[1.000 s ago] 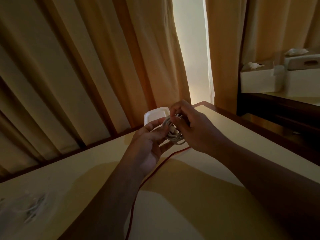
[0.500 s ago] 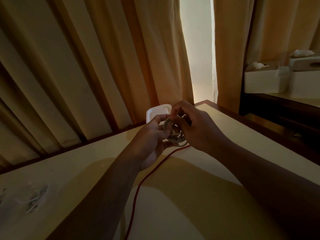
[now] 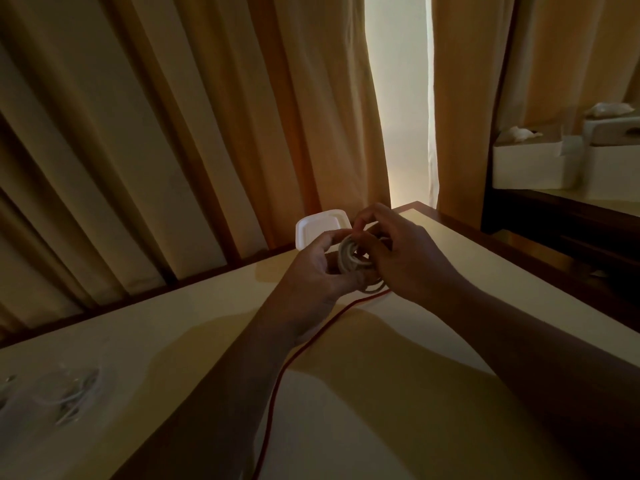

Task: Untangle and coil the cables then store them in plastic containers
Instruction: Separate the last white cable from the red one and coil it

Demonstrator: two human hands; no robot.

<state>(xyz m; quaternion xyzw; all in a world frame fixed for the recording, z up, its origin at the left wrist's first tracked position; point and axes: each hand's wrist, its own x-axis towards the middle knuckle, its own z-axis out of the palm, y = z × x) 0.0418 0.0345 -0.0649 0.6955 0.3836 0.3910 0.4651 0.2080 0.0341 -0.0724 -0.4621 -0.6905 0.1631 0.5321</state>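
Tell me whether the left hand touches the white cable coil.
Touching. Head view shows the left hand pinching the white cable coil between thumb and fingers.

cream table (image 3: 346, 427) bears a red cable (image 3: 277, 386), white container (image 3: 320, 226), pale cable tangle (image 3: 69, 400).

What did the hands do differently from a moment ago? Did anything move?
Very little. The left hand and right hand still grip the white cable coil above the table. The right hand's fingers have shifted slightly over the loops, as if winding. Nothing was picked up or let go. The red cable still lies across the table, and the white container stays behind the hands.
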